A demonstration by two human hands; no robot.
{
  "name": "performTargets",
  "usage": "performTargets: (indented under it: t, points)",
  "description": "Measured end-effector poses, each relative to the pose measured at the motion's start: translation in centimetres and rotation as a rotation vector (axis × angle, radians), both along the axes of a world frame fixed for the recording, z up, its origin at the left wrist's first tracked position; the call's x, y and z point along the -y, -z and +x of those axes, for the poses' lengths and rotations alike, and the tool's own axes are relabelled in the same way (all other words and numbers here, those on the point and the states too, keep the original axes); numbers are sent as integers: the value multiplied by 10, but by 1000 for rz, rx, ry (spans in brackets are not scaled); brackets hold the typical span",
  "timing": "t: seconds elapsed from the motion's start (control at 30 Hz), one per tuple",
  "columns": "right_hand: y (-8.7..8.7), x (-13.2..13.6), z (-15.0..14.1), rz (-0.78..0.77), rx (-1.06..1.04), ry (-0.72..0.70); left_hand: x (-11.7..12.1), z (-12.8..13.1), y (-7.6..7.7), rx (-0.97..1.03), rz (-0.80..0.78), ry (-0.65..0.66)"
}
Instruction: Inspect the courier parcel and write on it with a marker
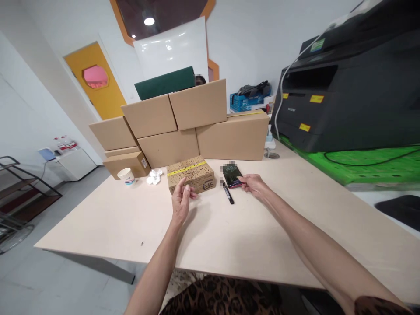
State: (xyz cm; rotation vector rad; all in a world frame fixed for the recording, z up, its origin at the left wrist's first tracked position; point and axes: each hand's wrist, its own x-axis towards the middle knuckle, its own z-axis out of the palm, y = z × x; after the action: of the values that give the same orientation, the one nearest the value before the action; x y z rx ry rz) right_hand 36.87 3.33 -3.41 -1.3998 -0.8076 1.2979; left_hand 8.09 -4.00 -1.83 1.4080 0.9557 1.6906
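Note:
My right hand (252, 183) pinches the lower right edge of a dark phone (232, 175), which has a lit screen and lies at the middle of the table. A black marker pen (229, 194) lies on the tabletop just in front of the phone. My left hand (182, 197) is loosely curled and holds nothing, its thumb and fingers apart. It hovers before a small patterned cardboard box (193, 168) with a yellow tape strip, partly covering its front; whether it touches the box I cannot tell.
Large cardboard boxes (170, 146) are stacked along the table's back, a dark green box (166, 82) on top. To the left stand a paper cup (126, 176) and crumpled tissues (154, 176). A big black printer (315, 96) stands at right. Part of a person's head shows behind the boxes.

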Motion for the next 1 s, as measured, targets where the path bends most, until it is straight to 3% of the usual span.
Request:
performTargets:
  t: [0.43, 0.7, 0.77, 0.9, 1.0]
  points:
    - [-5, 10, 5, -10, 467, -43, -3, -6, -4, 69, 72, -161]
    - [-29, 22, -6, 63, 859, -52, -7, -14, -7, 94, 121, -273]
    - [-37, 30, -15, 85, 947, -135, -6, -14, -6, 89, 113, -275]
    - [-43, 49, -38, 78, 1218, -454, -6, -13, -5, 87, 105, -269]
    - [-38, 56, -54, 101, 1262, -486, -7, -13, -3, 85, 104, -269]
